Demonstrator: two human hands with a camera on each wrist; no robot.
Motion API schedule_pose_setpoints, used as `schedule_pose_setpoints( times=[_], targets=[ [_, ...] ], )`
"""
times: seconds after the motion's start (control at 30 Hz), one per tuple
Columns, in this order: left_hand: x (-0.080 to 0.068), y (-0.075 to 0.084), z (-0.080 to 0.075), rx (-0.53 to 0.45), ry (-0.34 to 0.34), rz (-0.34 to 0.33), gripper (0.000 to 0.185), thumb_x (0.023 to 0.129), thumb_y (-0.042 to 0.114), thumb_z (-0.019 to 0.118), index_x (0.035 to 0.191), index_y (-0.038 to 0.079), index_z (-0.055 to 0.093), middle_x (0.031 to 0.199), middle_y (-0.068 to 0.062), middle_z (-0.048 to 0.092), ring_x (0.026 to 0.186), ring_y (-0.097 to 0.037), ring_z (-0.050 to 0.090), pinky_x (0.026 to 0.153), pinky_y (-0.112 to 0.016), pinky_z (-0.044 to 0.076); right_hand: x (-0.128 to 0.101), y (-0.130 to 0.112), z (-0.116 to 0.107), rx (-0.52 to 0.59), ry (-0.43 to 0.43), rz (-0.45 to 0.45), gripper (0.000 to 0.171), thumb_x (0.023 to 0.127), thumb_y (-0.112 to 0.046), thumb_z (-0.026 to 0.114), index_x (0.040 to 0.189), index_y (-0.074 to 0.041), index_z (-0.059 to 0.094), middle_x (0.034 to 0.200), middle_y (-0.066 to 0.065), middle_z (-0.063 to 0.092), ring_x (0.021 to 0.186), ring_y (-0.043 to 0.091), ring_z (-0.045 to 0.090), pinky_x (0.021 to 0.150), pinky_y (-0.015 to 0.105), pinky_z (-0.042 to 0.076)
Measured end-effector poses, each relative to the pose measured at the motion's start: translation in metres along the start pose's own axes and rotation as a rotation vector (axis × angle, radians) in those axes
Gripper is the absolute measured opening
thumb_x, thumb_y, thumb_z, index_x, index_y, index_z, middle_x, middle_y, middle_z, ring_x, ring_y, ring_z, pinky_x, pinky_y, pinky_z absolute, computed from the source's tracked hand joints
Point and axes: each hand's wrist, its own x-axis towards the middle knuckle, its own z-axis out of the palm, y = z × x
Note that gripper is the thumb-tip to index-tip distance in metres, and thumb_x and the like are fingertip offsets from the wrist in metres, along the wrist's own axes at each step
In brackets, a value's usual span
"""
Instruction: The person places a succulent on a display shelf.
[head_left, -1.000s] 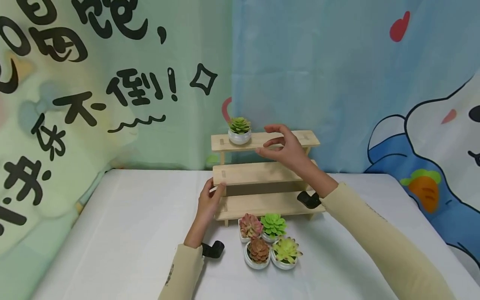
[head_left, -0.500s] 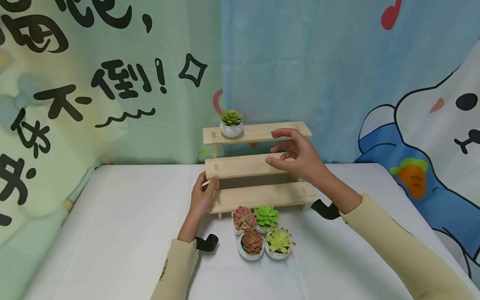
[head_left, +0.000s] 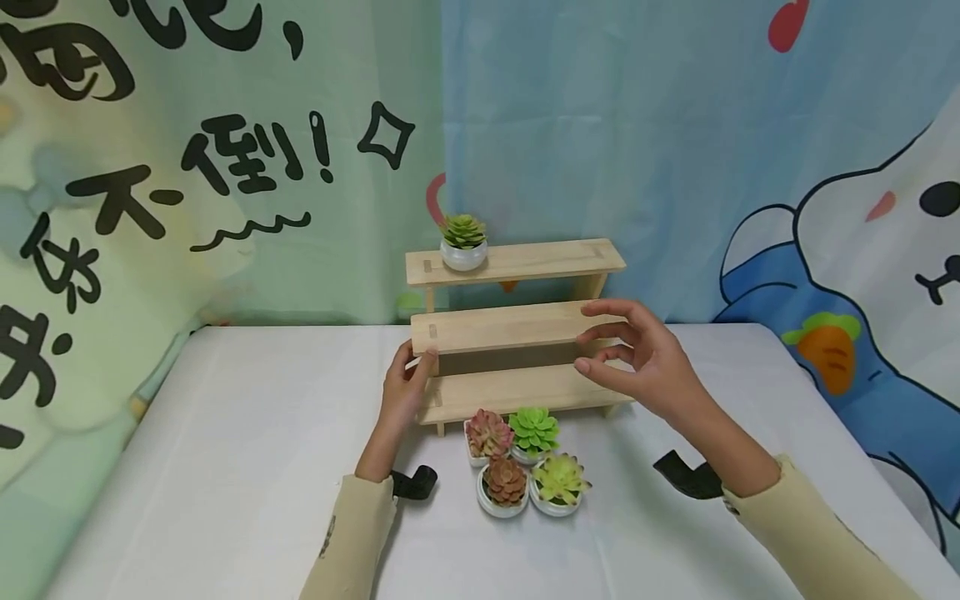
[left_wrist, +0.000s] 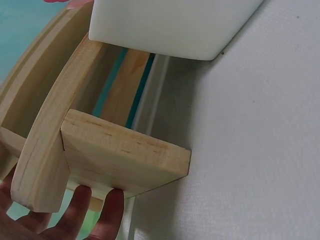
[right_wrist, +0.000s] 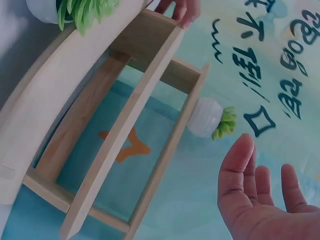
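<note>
Head view looking forward and down over the table (head_left: 225, 467) at the stepped wooden shelf (head_left: 517, 329), left wrist view pressed close under the shelf's end, right wrist view angled up along its tiers, all sharing that shelf

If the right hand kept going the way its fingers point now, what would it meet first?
Probably the wooden shelf: the right hand hangs open before its right end, fingers pointing left toward the middle step. Depth is unclear, so it might pass just in front.

5 potted succulents (head_left: 525, 462), 1 shelf (head_left: 517, 329).
</note>
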Motion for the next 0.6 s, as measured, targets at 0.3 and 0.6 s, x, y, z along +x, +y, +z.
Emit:
schedule_pose_setpoints(
  times=[0.3,0.6],
  targets=[
    [-0.005,-0.001,0.001,-0.002,0.0,-0.017,0.047,0.099,0.029,0.054,0.139,0.005,0.05,0.135,-0.019,0.053,0.121,-0.038,0.056,0.098,-0.05,0.045,-0.037,0.006,0.009,0.041,0.05,-0.012,0.056,0.079,0.021,0.065,0.129,0.001,0.049,0.128,0.001,0.052,0.109,0.011,0.056,0.078,0.017,0.051],
    [-0.003,0.001,0.001,-0.015,-0.005,-0.02,0.046,0.099,0.03,0.054,0.138,0.007,0.051,0.135,-0.018,0.053,0.123,-0.036,0.054,0.099,-0.051,0.043,-0.063,0.018,0.029,0.135,0.097,-0.009,0.055,0.077,0.023,0.064,0.128,0.011,0.046,0.128,0.004,0.054,0.111,0.016,0.054,0.079,0.02,0.051]
  ],
)
